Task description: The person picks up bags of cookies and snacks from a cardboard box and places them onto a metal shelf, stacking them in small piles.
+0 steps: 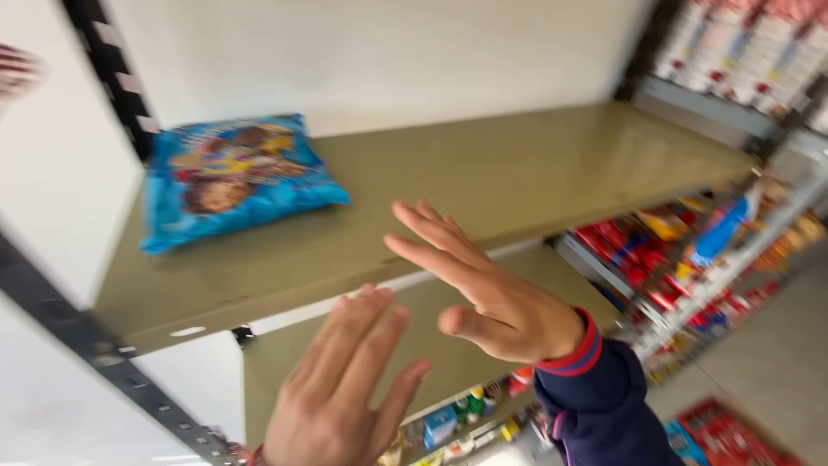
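At the far left edge of the view, a blurred patch of red-and-white striped packaging (15, 71) shows against the white wall. Next comes the black perforated metal upright (108, 65) of the shelving, and beside it the flat olive-green metal shelf (535, 164), tilted in the head camera's view. On that shelf, near its back left corner, lies a soft blue plastic snack bag printed with brown biscuits (233, 177); it rests flat, its left end close to the shelf's left edge, and nothing else lies beside it.

In front of the shelf's front edge, the left hand (341, 388) is raised with palm away and fingers spread a little, holding nothing. Just to its right and slightly higher, the right hand (483, 289) is also flat and empty, fingers stretched toward the upper left, its fingertips over the front edge of the shelf. Both hands are well apart from the blue bag. The right wrist wears a dark navy sleeve with a red-striped cuff (586, 380).

Further right, lower shelves hold blurred red, yellow and blue packets (664, 259), and at the top right corner stand rows of white-and-red cups (742, 47).
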